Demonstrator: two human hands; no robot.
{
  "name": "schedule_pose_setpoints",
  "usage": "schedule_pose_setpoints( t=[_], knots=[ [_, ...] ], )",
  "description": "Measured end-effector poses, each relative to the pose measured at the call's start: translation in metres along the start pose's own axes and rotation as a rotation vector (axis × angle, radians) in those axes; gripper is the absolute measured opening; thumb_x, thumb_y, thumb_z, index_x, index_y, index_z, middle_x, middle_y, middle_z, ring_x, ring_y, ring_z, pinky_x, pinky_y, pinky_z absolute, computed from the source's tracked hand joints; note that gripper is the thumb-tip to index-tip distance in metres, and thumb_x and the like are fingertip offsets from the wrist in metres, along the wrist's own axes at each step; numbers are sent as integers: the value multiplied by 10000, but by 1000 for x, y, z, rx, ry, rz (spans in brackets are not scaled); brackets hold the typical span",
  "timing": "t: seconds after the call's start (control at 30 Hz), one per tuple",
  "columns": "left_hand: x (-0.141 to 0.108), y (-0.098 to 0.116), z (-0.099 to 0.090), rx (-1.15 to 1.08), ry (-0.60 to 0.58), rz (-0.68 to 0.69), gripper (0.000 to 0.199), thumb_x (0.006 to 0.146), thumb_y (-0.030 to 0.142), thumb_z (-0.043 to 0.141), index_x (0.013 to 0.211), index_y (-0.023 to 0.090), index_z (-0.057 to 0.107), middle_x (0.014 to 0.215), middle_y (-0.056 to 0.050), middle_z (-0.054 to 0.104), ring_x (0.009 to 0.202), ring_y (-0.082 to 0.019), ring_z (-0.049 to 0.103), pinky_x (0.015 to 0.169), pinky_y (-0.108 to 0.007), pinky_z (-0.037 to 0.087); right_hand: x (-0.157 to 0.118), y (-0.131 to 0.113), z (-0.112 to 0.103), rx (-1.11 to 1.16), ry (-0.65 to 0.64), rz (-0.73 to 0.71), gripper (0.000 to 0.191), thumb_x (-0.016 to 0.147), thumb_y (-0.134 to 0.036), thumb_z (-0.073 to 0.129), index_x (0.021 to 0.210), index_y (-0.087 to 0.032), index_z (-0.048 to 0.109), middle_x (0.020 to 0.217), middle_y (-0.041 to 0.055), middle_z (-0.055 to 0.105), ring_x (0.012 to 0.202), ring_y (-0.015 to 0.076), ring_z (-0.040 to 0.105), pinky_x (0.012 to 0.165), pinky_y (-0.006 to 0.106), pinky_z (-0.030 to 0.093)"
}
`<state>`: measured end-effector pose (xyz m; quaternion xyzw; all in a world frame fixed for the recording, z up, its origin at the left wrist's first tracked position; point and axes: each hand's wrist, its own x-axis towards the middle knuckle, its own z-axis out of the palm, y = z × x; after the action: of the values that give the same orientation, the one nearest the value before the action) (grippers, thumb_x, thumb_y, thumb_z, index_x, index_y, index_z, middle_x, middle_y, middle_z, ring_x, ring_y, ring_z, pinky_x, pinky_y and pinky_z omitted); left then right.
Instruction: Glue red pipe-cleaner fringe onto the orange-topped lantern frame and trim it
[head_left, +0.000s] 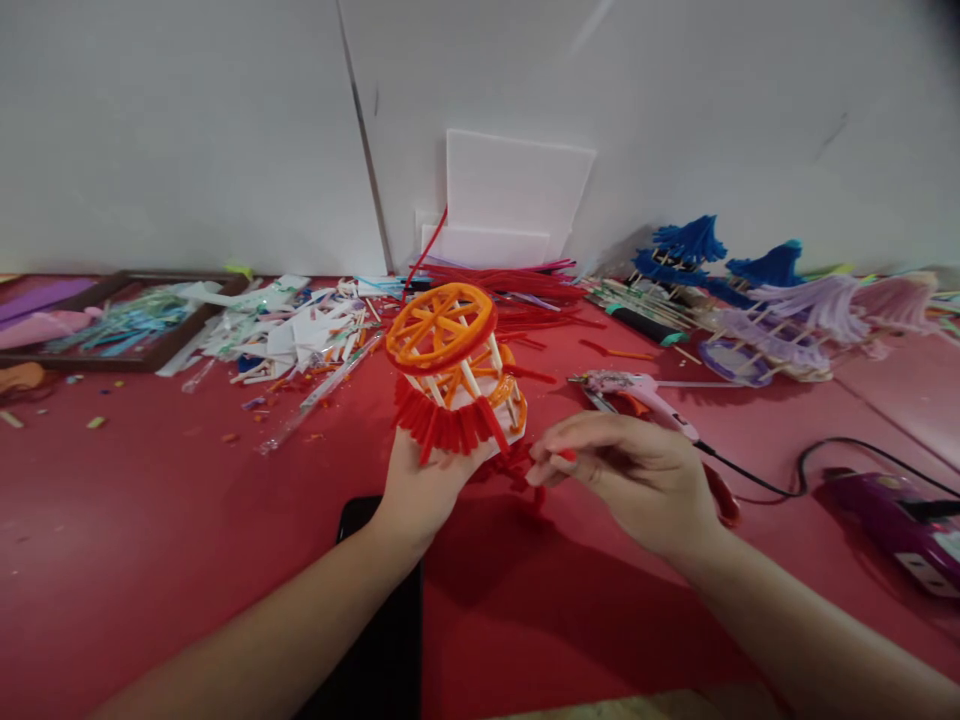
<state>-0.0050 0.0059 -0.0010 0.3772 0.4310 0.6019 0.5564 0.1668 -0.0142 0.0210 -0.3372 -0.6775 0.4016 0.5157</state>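
Observation:
My left hand (420, 480) is wrapped round the base of a small craft model (442, 330) and holds it raised over the table. An orange pipe-cleaner wheel tops the model, on pale sticks. Red pipe-cleaner pieces (457, 425) fan out along its lower side, and more orange loops show at its right. Just right of it, my right hand (630, 475) pinches a short red pipe-cleaner piece (564, 456) between thumb and fingers, apart from the model. Beneath the hands, more red bits (517, 470) lie on the table, partly hidden.
Behind my right hand lies a pink glue gun (637, 390), its cord running to a purple power strip (892, 520). Blue and lilac models (795, 310) stand back right. Red pipe cleaners (517, 285), white scraps (300, 335) and a brown frame (169, 345) line the back. A black phone-like slab (382, 640) lies in front.

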Motion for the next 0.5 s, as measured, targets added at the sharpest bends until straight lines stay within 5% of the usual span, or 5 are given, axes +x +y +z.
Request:
schedule_pose_setpoints(
  t=[0.17,0.4,0.5],
  knots=[
    [-2,0,0,13,-117,-7,246,582,197,804,805,211,700,847,-24,770,816,-209,725,774,-330,593,-14,7,6,-9,172,62,202,810,-127,619,942,-275,655,741,-44,736,643,123,713,611,214,609],
    [-3,2,6,20,-193,25,302,564,136,807,834,242,720,880,1,767,865,-215,719,826,-332,584,-25,1,-2,-635,282,-178,233,755,-120,673,945,-253,654,786,-25,736,651,125,701,587,212,581],
    [-3,3,10,-4,-233,0,317,551,82,800,800,263,728,846,29,769,822,-195,726,774,-292,596,-22,-1,-1,-709,314,-225,248,754,-116,672,962,-249,653,798,-27,737,665,112,699,597,195,574]
  ],
)
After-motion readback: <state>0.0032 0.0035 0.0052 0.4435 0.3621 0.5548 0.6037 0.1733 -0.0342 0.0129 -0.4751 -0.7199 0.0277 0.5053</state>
